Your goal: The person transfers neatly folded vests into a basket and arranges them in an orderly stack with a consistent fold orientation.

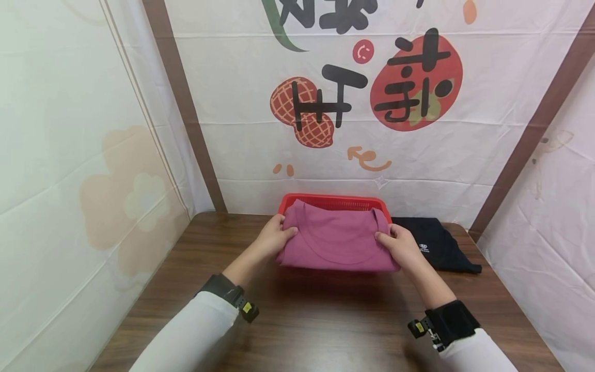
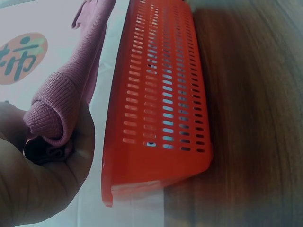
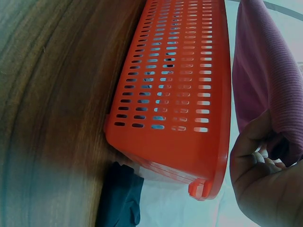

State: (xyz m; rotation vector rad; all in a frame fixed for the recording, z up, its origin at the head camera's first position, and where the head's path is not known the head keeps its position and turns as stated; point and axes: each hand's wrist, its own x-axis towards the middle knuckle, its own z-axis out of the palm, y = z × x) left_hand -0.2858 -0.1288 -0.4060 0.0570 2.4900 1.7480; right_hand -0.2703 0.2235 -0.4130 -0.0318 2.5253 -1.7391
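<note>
A folded pink ribbed shirt (image 1: pixel 337 237) is held up between both hands, its neckline facing up in the head view. My left hand (image 1: pixel 274 237) pinches its left edge, thumb on top; the left wrist view shows fingers curled round the rolled side of the shirt (image 2: pixel 57 104). My right hand (image 1: pixel 402 245) grips the opposite edge the same way, fingers bent under the cloth (image 3: pixel 279 80). Just behind and below the shirt is a red slotted basket (image 1: pixel 334 200), whose side wall (image 2: pixel 156 165) shows in both wrist views. The shirt hides most of the basket's inside.
A folded black garment (image 1: pixel 432 243) with a small white print lies right of the basket. The brown wooden table (image 1: pixel 325 330) runs up to a white printed curtain (image 1: pixel 260 170) at the back, with more white cloth (image 1: pixel 69 206) at the sides.
</note>
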